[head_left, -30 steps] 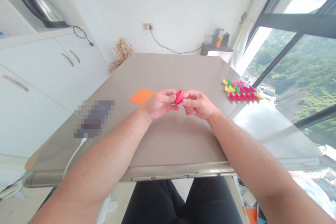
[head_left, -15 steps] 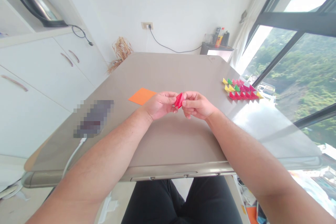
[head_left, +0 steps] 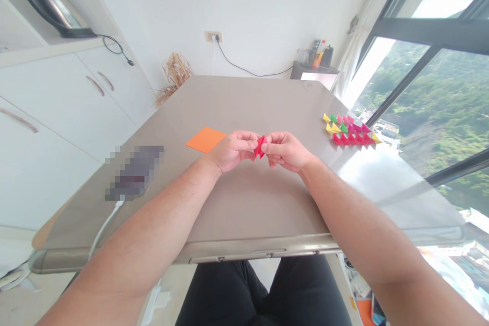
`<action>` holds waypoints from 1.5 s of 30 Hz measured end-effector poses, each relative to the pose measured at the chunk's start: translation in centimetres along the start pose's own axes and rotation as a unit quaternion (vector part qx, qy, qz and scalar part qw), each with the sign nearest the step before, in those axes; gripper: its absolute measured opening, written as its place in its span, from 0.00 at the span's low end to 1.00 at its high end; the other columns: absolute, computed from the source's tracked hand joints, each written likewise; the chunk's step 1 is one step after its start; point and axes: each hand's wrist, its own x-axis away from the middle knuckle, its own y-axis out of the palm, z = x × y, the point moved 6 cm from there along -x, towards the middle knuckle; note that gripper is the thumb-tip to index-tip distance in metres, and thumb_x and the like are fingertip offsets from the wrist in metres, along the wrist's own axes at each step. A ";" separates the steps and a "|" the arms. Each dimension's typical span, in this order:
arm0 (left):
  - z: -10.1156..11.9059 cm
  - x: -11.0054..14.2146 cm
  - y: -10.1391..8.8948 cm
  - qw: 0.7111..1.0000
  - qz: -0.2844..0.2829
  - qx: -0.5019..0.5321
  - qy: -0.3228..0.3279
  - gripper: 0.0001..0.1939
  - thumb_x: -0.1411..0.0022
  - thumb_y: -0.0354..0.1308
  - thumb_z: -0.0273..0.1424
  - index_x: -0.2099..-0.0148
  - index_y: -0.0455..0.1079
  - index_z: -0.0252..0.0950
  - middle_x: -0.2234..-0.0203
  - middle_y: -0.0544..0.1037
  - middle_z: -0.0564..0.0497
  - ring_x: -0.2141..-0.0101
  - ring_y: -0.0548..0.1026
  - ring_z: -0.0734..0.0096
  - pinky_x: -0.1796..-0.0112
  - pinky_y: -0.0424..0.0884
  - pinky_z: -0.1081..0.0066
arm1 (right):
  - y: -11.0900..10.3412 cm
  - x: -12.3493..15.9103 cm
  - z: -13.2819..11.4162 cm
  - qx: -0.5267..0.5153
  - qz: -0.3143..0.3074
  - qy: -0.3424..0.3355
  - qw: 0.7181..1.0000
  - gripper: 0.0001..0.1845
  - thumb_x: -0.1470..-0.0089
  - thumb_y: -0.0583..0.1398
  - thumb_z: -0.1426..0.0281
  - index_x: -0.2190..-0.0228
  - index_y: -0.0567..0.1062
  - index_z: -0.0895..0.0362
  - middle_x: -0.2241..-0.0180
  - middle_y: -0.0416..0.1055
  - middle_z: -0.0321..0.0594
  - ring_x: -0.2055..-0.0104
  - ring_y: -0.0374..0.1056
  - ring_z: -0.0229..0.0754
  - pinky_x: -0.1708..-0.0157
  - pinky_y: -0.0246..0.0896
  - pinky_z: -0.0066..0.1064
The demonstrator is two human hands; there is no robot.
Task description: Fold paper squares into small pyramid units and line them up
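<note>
A small red folded paper (head_left: 260,147) is held above the table between both hands. My left hand (head_left: 236,151) pinches its left side with thumb and fingers. From the other side my right hand (head_left: 286,152) grips it, the thumb pressed on its front. Parts of the paper are hidden behind the fingertips. An orange paper square (head_left: 205,139) lies flat on the table, just beyond my left hand and partly covered by it. Several folded paper pieces (head_left: 349,130) in yellow, green, pink and red stand in rows on the right side of the table.
The grey-brown table (head_left: 252,209) reaches toward the wall. At its left lies a blurred dark object (head_left: 135,173) with a white cable (head_left: 103,226). A kettle (head_left: 57,7) stands on a shelf at the left; bottles (head_left: 320,54) stand on a small cabinet behind the table.
The red paper's visible shape has changed from a taller slanted form to a smaller, pinched-in one. My right thumb has shifted slightly left over it. Both hands still hold it.
</note>
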 end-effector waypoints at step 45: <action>-0.1 -0.2 -1.2 0.989 0.114 -0.091 0.032 0.13 0.48 0.73 0.38 0.69 0.77 0.34 0.68 0.81 0.47 0.67 0.78 0.68 0.57 0.74 0.59 | -1.6 0.1 -0.7 0.174 0.107 -0.005 0.979 0.18 0.52 0.71 0.55 0.73 0.79 0.57 0.76 0.76 0.38 0.72 0.73 0.40 0.66 0.69 0.33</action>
